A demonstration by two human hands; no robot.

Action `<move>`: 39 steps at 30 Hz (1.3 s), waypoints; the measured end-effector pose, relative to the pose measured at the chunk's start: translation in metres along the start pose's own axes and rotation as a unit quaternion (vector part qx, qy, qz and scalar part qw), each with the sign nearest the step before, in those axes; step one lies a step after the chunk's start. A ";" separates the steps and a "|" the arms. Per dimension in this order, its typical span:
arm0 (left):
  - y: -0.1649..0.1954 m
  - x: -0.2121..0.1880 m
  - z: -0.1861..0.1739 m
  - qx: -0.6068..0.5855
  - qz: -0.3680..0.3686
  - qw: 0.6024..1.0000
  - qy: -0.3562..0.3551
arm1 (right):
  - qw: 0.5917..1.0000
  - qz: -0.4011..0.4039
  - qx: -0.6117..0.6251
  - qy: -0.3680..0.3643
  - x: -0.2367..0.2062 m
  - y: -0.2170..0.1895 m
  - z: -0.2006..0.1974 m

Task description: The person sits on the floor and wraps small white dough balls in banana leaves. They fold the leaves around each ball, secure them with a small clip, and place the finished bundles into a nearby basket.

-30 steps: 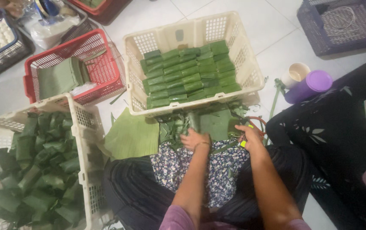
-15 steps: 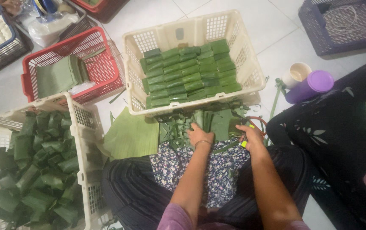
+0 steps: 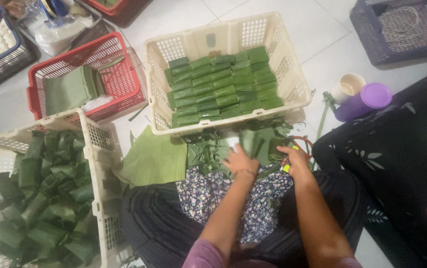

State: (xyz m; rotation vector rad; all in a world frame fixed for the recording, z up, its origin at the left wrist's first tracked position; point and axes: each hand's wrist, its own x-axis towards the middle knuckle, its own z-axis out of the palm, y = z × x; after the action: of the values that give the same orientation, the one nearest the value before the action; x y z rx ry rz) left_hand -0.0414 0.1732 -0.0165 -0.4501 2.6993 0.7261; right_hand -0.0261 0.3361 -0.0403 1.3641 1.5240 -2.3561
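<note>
My left hand (image 3: 239, 160) presses on a green leaf-wrapped parcel (image 3: 253, 143) lying on the floor just past my lap. My right hand (image 3: 293, 158) rests beside it, closed around a small tool with a yellow-green handle; orange loops show by it. Leaf trimmings (image 3: 208, 149) are scattered around both hands. Straight ahead stands a cream crate (image 3: 283, 54) with neat rows of trimmed green parcels (image 3: 221, 89).
A cream crate (image 3: 99, 144) at the left holds several loose wrapped parcels. A red basket (image 3: 124, 64) holds folded leaves. A flat banana leaf (image 3: 156, 160) lies by my knee. A purple bottle (image 3: 362, 101) and a cup (image 3: 347, 87) stand at the right; a dark mat (image 3: 397, 164) lies beyond.
My left hand has slid forward and right onto the parcel, which has turned under it. The right hand has stayed almost in place.
</note>
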 end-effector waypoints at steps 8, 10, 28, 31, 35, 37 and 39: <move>-0.018 0.028 0.026 -0.227 -0.040 0.973 -0.001 | 1.000 -0.007 0.008 -0.024 -0.001 0.000 -0.001; -0.022 0.045 0.020 -0.201 -0.059 0.978 -0.020 | 1.000 -0.003 0.021 -0.017 0.000 0.000 -0.001; -0.056 -0.033 -0.091 0.013 0.483 0.867 0.120 | 1.000 -0.005 0.004 0.015 0.013 0.000 -0.009; -0.070 -0.053 -0.108 -0.021 0.501 0.859 0.105 | 0.997 -0.069 0.033 0.006 0.012 0.002 -0.011; -0.072 -0.061 -0.110 -0.191 0.441 0.875 0.061 | 0.989 -0.099 0.089 0.067 0.011 -0.002 -0.014; -0.067 -0.044 -0.095 -0.341 0.312 0.887 -0.019 | 0.983 -0.070 0.138 0.098 0.013 -0.005 -0.017; -0.067 -0.023 -0.070 -0.423 0.208 0.879 -0.067 | 0.980 -0.147 0.084 0.103 0.015 -0.007 -0.022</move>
State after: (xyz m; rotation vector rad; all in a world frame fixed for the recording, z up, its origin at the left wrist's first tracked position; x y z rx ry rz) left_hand -0.0101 0.0865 0.0209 0.0280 2.2226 1.9864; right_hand -0.0242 0.3624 -0.0481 1.5584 1.7221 -2.6432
